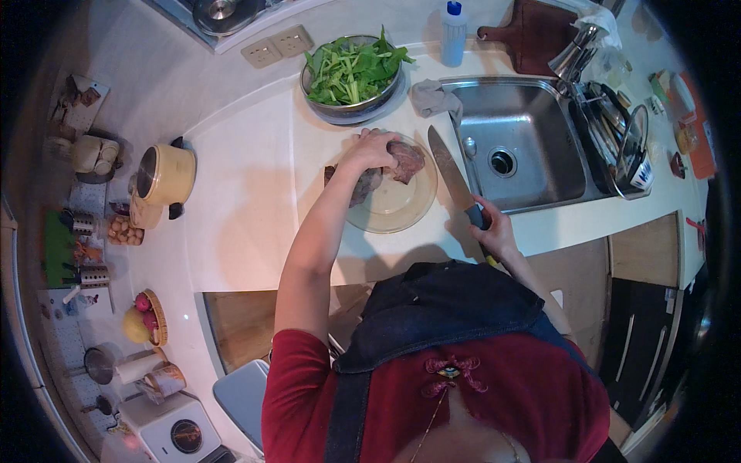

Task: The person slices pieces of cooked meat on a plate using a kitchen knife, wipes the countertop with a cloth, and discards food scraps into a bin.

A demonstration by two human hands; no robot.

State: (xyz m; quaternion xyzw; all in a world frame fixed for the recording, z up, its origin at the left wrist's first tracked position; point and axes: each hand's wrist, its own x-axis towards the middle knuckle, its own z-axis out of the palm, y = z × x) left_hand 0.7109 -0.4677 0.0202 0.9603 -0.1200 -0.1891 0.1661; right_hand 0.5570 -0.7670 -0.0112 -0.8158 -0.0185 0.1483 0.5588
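My right hand [494, 228] grips the dark handle of a large kitchen knife [448, 166], its blade slanting away between the plate and the sink. Over a round clear glass plate [399, 211], my left hand [370, 150] curls on a reddish-brown piece of meat [407, 161], thumb against its near side. A second, darker piece of meat [366, 188] lies on the plate's left part, partly covered by my left wrist and forearm. My left fingertips are partly hidden behind the hand.
Behind the plate stands a metal bowl [315, 99] heaped with leafy greens [356, 69]. To the right are a grey cloth [435, 98], a steel sink [521, 130] with a spoon [472, 151] in it, and a dish rack [622, 173]. A yellow pot [176, 173] stands left on the white counter [243, 231].
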